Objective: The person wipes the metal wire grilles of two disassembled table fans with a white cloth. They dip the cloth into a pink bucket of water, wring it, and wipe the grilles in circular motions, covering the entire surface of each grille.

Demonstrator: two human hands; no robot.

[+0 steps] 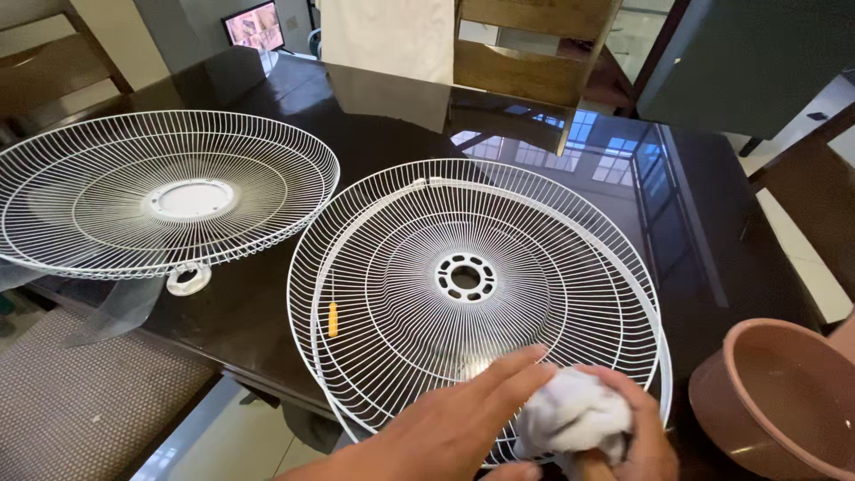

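Two white wire fan guards on the dark glossy table (267, 312): the front guard (191, 198) lies far left, the rear guard (466, 278) sits at the near edge, one orange clip (333, 319) on its wires. Left hand (454, 419) presses flat, fingers together, on that rear guard's near rim; right hand (637, 436) bunches one white cloth (574, 414) against it. One brown basin (775, 392) at right, holding water.

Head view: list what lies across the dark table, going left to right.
Front fan grille with solid hub → small white ring → rear fan grille with open hub, both hands at its near edge → brown basin.
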